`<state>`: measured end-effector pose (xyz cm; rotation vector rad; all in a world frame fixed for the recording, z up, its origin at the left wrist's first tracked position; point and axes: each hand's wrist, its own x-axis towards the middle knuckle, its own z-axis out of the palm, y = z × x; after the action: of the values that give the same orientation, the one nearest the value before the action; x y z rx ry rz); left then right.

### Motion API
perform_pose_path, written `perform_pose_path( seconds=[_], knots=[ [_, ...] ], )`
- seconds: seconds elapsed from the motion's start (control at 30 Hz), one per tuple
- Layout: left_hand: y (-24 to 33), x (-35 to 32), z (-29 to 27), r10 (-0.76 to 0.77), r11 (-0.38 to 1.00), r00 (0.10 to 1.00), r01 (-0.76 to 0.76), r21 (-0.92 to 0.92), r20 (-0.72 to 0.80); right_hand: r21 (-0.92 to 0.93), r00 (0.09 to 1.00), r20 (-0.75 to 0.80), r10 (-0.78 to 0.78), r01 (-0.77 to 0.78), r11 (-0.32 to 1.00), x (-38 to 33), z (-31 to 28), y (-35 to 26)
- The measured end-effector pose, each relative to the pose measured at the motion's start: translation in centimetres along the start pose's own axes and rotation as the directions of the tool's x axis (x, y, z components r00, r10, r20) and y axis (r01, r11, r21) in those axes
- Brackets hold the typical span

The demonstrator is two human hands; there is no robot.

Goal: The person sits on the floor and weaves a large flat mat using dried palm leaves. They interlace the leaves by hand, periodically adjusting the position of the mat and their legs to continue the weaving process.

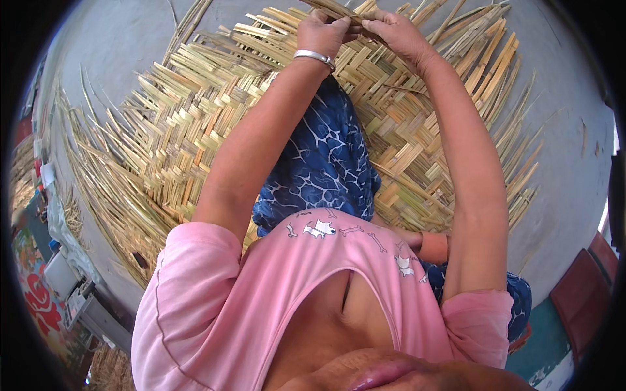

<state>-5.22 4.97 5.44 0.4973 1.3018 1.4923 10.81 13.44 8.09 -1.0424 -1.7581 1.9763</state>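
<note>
Both arms stretch forward to the far edge of a woven reed mat (189,127), where several split reed strips (331,6) run between my hands. My left hand (323,34), below a silver bangle (315,57), pinches the strips with thumb and fingers. Close beside it on the right, my right hand (396,38) has its fingers closed on the same strips. The far ends of these strips leave the top of the view. Yellow-green bands cross in a zigzag weave, with loose ends fanning out along the mat's left, far and right sides.
I sit on the mat, my blue patterned trousers (319,163) covering its middle. Grey floor (567,124) surrounds it. Household items and a grey cabinet (107,326) stand at the left rim. A dark red panel (580,296) lies at the right.
</note>
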Motion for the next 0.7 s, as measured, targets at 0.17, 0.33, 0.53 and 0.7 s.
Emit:
perform_pose_path(
  seconds=[0.17, 0.33, 0.53, 0.7],
  knots=[
    [0.2, -0.1, 0.1, -0.037, 0.998, 0.999, 0.037, -0.06, -0.012, -0.111, 0.995, -0.104, -0.013, 0.002, 0.994, 0.6, 0.6, 0.0],
    [1.5, -0.6, 0.0, -0.103, 0.994, 0.995, 0.103, 0.023, 0.0, -0.203, 0.995, -0.103, -0.009, -0.012, 0.979, 1.0, 0.6, -0.3],
    [3.2, -0.7, -0.9, -0.224, 0.961, 0.973, 0.211, 0.179, 0.054, -0.188, 0.992, -0.096, -0.081, 0.062, 0.98, 1.4, -0.3, 0.0],
    [4.5, -0.2, -3.8, -0.177, 0.941, 0.983, 0.157, 0.299, 0.042, -0.177, 0.991, -0.098, -0.092, 0.074, 0.982, 2.2, -0.9, 0.2]
  ],
)
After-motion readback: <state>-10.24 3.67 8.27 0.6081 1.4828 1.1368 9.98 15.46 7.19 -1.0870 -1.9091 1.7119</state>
